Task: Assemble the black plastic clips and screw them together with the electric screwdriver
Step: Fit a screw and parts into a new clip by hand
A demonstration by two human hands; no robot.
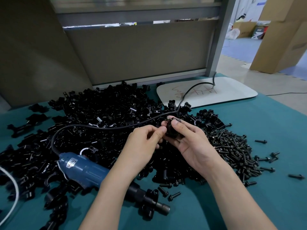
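Lying on its side to the left of and below the hands, the blue electric screwdriver [83, 170] rests on the teal table [207, 209] with its dark nose pointing toward the person, under the left forearm; my reading is that it is parked there so the left hand can drop onto it once a clip is ready; its black cord [103, 127] loops up and over the heap, passing just beyond the fingertips, slack enough not to tug. Behind and to the left of the hands spreads the big pile of black plastic clips [103, 110], heaped within easy reach rather than sorted; a few strays lie apart at the far left edge.

The left hand [142, 146] is curled, its thumb and forefinger pinched toward the piece in the middle; whether it actually grips anything I cannot tell, as the fingertips hide it. The right hand [189, 140] is closed around a black clip assembly [172, 131], thumb on top and fingers beneath, holding it raised above the pile; a metal screw [172, 119] appears to poke from its upper end, so the step in hand looks like seating the screw by finger before driving it.

To the right of the hands lies the pile of dark flanged screws [232, 146], placed beside the right hand, presumably for quick picking; beyond the hands sits a white board [216, 93] with red scribbles.
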